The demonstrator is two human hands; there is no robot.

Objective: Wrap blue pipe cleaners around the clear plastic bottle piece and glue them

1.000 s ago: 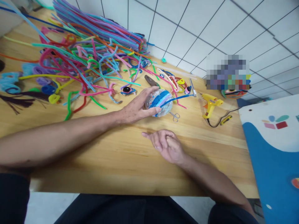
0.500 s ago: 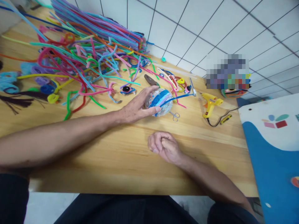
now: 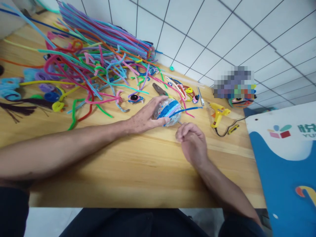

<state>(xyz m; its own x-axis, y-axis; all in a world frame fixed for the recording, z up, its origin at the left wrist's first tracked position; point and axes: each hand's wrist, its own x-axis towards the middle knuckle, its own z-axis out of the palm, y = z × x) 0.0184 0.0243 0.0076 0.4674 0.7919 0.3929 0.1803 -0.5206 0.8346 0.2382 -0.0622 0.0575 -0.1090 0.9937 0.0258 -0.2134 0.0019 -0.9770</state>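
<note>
My left hand (image 3: 148,116) is wrapped round a clear rounded ball (image 3: 175,119), thumb on the near side, fingers on the far side. Blue, lilac and light blue pipe cleaner strips cover part of the ball. From it a loose blue pipe cleaner end (image 3: 190,109) sticks out to the right. My right hand (image 3: 192,141) is closed, its curled fingers over the handles of small metal scissors (image 3: 180,122) just right of the ball. Only a sliver of the scissors shows; the grip itself is hidden. Behind the ball lie dark-jawed pliers (image 3: 159,89).
Loose pipe cleaners (image 3: 86,72) tangle across the left of the wooden table (image 3: 138,168). A thick bundle (image 3: 106,31) lies by the tiled wall. A yellow glue gun (image 3: 217,115) with its cord and a yellow cutter (image 3: 233,129) are at right, beside a blue-white panel (image 3: 283,158).
My right hand has moved forward and right from the table's front area to the scissors, covering their handles. My left hand still holds the ball. The view has shifted slightly.
</note>
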